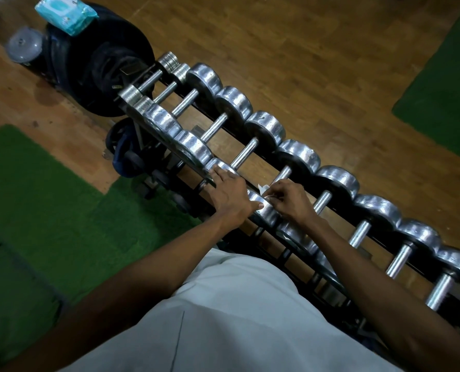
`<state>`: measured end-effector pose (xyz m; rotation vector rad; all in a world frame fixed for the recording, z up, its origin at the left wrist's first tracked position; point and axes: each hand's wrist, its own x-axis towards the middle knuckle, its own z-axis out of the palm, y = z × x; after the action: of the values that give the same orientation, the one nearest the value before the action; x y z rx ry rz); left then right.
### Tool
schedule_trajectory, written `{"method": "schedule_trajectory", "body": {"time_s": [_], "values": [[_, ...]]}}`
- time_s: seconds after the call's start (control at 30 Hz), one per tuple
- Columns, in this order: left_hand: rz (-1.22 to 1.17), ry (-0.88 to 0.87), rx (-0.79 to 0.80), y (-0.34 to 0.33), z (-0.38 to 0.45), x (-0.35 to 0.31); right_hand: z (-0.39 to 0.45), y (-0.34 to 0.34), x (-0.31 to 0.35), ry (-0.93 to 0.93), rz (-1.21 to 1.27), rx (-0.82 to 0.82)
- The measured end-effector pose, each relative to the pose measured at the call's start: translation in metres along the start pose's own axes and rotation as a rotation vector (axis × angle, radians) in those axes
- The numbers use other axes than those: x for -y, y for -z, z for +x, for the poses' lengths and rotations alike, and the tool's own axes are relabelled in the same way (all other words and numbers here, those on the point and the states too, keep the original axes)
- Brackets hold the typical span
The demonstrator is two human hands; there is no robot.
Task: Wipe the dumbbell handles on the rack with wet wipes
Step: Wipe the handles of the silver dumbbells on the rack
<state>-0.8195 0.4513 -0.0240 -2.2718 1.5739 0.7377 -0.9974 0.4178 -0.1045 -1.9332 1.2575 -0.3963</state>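
The right hand (290,201) pinched a white wet wipe (264,189) at the near end of a knurled dumbbell handle (282,175) on the rack (253,153), while the left hand (230,193) rested with fingers spread on the adjacent chrome heads (220,166).

wet wipe (264,189) mostly hidden by right hand (293,201)

A black rack (253,146) runs diagonally across the wooden floor (317,49), carrying a row of chrome dumbbells (266,127) side by side, with green mats (35,189) on the floor on either side of the rack.
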Motion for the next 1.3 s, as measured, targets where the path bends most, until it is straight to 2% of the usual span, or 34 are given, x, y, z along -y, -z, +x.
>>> {"method": "schedule_trajectory", "body": {"time_s": [0.07, 0.2, 0.27, 0.4, 0.5, 0.57, 0.73, 0.9, 1.13, 1.23, 1.3], "values": [[-0.005, -0.002, 0.006, 0.001, 0.000, 0.000, -0.003, 0.002, 0.002, -0.088, -0.007, -0.009], [-0.015, -0.010, 0.013, 0.003, 0.000, 0.000, -0.012, 0.000, 0.000, -0.406, 0.015, 0.049], [-0.016, -0.007, 0.014, 0.005, -0.001, -0.001, -0.012, -0.003, -0.002, -0.541, 0.237, 0.102], [-0.026, -0.003, 0.013, 0.006, -0.002, -0.003, 0.001, -0.002, -0.002, -0.740, 0.907, 0.065], [-0.033, -0.003, 0.003, 0.005, -0.002, -0.003, 0.012, -0.006, -0.013, -0.863, 1.071, 0.082], [-0.031, -0.002, -0.004, 0.004, 0.000, -0.003, 0.018, -0.014, -0.024, -0.883, 1.127, 0.081], [-0.042, -0.005, -0.026, -0.001, 0.003, -0.001, 0.031, -0.018, -0.033, -0.911, 1.319, -0.081], [-0.048, 0.003, -0.013, -0.001, 0.004, -0.001, 0.044, -0.014, -0.042, -0.971, 1.321, -0.391], [-0.046, -0.001, -0.015, -0.001, 0.003, -0.001, 0.049, -0.011, -0.045, -0.990, 1.426, -0.703], [-0.046, -0.002, -0.015, 0.000, 0.003, 0.000, 0.049, -0.015, -0.039, -1.014, 1.411, -0.787], [-0.040, 0.000, -0.017, 0.000, 0.002, 0.000, 0.045, -0.020, -0.036, -0.977, 1.265, -0.776]]}}
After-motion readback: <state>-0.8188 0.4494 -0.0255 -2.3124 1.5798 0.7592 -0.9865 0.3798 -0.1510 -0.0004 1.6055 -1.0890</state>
